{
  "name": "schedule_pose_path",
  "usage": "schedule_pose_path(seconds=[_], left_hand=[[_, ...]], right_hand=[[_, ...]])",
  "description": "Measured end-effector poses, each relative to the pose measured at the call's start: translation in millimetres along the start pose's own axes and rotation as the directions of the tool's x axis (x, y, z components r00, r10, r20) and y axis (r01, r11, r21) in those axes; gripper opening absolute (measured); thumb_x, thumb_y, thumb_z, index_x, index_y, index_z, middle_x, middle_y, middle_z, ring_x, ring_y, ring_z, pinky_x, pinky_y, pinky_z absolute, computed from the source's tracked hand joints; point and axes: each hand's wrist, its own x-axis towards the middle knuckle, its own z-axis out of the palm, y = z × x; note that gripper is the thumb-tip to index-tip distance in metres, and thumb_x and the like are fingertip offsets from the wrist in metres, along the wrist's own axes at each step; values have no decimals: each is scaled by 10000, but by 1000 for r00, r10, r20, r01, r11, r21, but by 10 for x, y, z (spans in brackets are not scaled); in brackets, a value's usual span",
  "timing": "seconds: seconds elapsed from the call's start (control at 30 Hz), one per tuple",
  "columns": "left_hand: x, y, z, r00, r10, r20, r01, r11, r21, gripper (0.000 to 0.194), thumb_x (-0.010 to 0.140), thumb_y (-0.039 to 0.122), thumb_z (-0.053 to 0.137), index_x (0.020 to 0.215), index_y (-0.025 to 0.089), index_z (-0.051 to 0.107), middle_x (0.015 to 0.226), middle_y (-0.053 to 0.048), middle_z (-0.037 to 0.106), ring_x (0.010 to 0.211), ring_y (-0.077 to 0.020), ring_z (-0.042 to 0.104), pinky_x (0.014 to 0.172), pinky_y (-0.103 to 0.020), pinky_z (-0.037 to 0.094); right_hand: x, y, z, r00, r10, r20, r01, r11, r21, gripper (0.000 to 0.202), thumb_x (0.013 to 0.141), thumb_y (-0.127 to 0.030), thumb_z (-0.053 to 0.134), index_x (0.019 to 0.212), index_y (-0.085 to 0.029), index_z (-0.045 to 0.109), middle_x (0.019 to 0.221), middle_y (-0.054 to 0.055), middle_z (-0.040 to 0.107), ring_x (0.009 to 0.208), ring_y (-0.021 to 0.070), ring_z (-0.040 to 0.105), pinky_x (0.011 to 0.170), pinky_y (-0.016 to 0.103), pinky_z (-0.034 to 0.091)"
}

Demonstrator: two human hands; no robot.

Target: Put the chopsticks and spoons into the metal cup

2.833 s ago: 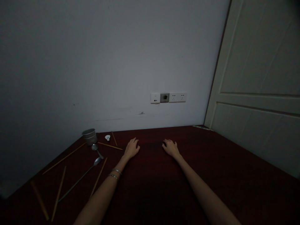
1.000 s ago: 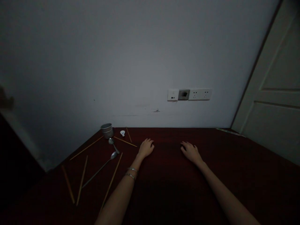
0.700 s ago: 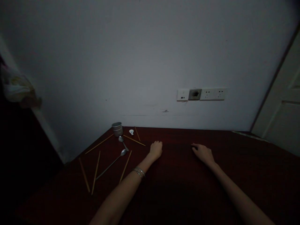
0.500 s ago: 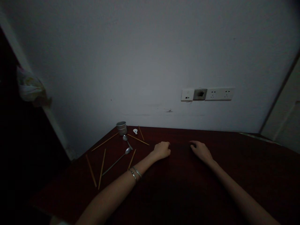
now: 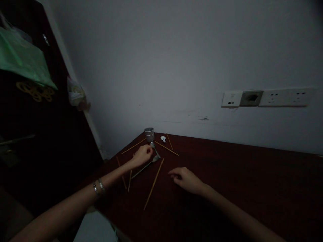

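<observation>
My left hand (image 5: 142, 156) is curled with the thumb bent toward the index finger, and nothing shows inside it. It hovers beside the short metal spoon (image 5: 157, 153), over the area of a long-handled spoon (image 5: 142, 170); whether it touches either is unclear. My right hand (image 5: 187, 180) is lower on the dark red table (image 5: 217, 161), empty, thumb apart from loosely bent fingers. Nearest to it is a chopstick (image 5: 154, 184) lying slantwise. Several other thin sticks are scattered around the spoons. A metal cup (image 5: 149, 134) stands upright at the far corner, near a small white spoon (image 5: 163, 138).
A pale wall with a row of sockets (image 5: 267, 98) rises behind the table. To the left is a dark door (image 5: 60, 141) with a green bag (image 5: 24, 55) hanging on it. A pale flat surface (image 5: 96, 227) shows below the table's left edge.
The view has turned left, bringing the door and green bag into sight. My left hand has moved left, from the table's middle to the spoons. My right hand has also come left.
</observation>
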Motion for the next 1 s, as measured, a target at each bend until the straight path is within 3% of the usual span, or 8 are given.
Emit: schedule_pose_path(seconds=[0.17, 0.23, 0.33, 0.5, 0.63, 0.73, 0.87, 1.0], left_hand=[[-27, -861, -247, 963, -234, 136, 209, 962, 176, 157, 659, 171, 462, 710, 141, 607, 711, -35, 621, 677, -152, 554, 592, -217, 374], [-41, -1095, -270, 935, -299, 192, 251, 938, 239, 136, 653, 225, 488, 645, 149, 601, 671, -28, 616, 648, -157, 556, 560, -217, 361], [-64, -1292, -232, 915, -305, 266, 243, 939, 243, 153, 648, 256, 497, 563, 164, 585, 594, -5, 596, 614, -146, 551, 535, -207, 349], [-64, -1336, -122, 888, -307, 342, 254, 948, 192, 234, 674, 321, 478, 547, 160, 592, 554, -17, 593, 552, -141, 548, 496, -211, 353], [-36, -1279, -78, 857, -416, 306, 339, 900, 275, 274, 676, 389, 486, 583, 154, 592, 594, -43, 607, 598, -162, 576, 526, -221, 390], [-16, -1260, -55, 847, -473, 242, 364, 848, 385, 290, 653, 430, 512, 650, 155, 601, 705, -76, 637, 714, -200, 605, 591, -244, 423], [11, -1268, -12, 836, -488, 251, 332, 814, 476, 376, 678, 485, 468, 772, 149, 608, 923, -140, 637, 870, -270, 600, 656, -312, 449], [18, -1249, 45, 824, -514, 239, 352, 794, 495, 414, 698, 491, 448, 873, 147, 598, 1001, -164, 616, 919, -299, 583, 689, -359, 452]], right_hand=[[142, -257, 140, 1000, -11, -9, 11, 998, -66, 348, 758, -211, 425, 1043, -239, 621, 887, 16, 653, 743, 130, 585, 645, 206, 405], [220, -296, 181, 998, 57, -15, -58, 997, -55, 332, 771, -222, 419, 1030, -244, 624, 849, 8, 658, 720, 129, 591, 614, 203, 400], [344, -320, 253, 990, 139, -35, -142, 987, -74, 292, 782, -242, 430, 984, -248, 641, 823, 6, 663, 741, 138, 603, 622, 208, 395], [531, -354, 322, 973, 219, -74, -228, 962, -150, 272, 781, -277, 444, 957, -251, 649, 881, 29, 669, 798, 172, 616, 633, 238, 411], [630, -380, 331, 973, 228, -34, -230, 954, -194, 254, 780, -303, 446, 910, -245, 657, 869, 42, 672, 806, 192, 625, 655, 270, 434], [672, -381, 344, 969, 246, -29, -246, 941, -231, 250, 774, -338, 454, 882, -228, 651, 878, 63, 667, 819, 214, 626, 669, 304, 449], [700, -390, 373, 963, 267, -43, -268, 918, -292, 233, 750, -323, 469, 869, -201, 628, 879, 95, 660, 825, 252, 627, 660, 344, 467], [722, -440, 391, 959, 280, -45, -281, 911, -301, 241, 736, -267, 468, 890, -160, 620, 896, 130, 657, 837, 283, 628, 658, 368, 483]])
